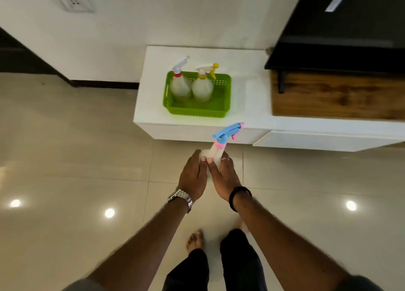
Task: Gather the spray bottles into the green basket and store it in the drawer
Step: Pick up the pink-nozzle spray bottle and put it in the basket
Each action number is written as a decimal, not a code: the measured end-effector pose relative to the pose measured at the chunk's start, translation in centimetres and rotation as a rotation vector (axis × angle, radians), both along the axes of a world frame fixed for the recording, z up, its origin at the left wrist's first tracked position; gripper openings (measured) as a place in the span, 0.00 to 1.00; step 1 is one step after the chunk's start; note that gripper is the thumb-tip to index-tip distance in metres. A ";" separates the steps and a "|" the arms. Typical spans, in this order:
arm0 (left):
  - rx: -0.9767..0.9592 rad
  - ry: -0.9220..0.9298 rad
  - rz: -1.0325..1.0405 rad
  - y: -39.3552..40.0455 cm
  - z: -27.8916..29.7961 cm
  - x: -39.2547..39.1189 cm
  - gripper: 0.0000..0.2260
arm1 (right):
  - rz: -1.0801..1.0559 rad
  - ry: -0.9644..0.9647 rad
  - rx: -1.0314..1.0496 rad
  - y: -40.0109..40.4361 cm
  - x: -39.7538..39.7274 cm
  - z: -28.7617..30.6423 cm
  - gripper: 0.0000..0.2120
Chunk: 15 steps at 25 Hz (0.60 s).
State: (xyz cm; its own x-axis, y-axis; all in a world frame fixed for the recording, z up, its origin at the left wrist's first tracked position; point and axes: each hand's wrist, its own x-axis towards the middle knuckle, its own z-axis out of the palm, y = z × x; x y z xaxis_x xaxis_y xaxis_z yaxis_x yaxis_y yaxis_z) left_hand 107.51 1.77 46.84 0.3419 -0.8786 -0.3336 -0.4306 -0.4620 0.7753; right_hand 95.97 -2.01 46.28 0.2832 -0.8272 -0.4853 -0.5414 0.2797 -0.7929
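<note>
1. Both hands were wrapped round one bottle (215, 153). The left hand (192, 176) was closed on its left side & the right hand (225, 176) on its right. Fingers were curled tight on it, no gap showing.
2. That bottle had a blue & pink spray top. It was up in the air over the floor (76, 148), near the front of the white cabinet (247, 106), tilted w/ its top toward the basket (197, 111).
3. The green basket sat on the cabinet top. 2 more bottles stood in it side by side: the red-cap one (180, 86) on the left, the yellow-cap one (202, 86) next to it. The right part of the basket looked free.
4. The bottles looked like thin see-thru plastic. Prob light & a bit squishy, smooth so maybe slippy. Couldn't tell how much liquid was inside.
5. Best spot to hold: the round body, or the neck just under the top. Not the trigger, it could squirt.
6. The basket looked stiff w/ holes in its walls. It should be lifted by both short ends so the tall bottles don't tip.
7. The drawer (317, 140) front was low on the cabinet, to the right.
</note>
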 end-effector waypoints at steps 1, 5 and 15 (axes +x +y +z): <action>-0.009 -0.007 0.018 -0.6 -0.1 1.0 0.18 | 0.021 0.005 -0.007 -0.8 1.1 0.0 0.28; -0.009 0.020 0.042 -4.4 0.2 3.3 0.18 | 0.075 0.018 -0.068 -5.1 3.4 0.3 0.26; -0.142 -0.080 0.075 -19.9 -1.5 4.6 0.18 | 0.066 0.029 -0.435 -20.0 4.3 -3.2 0.28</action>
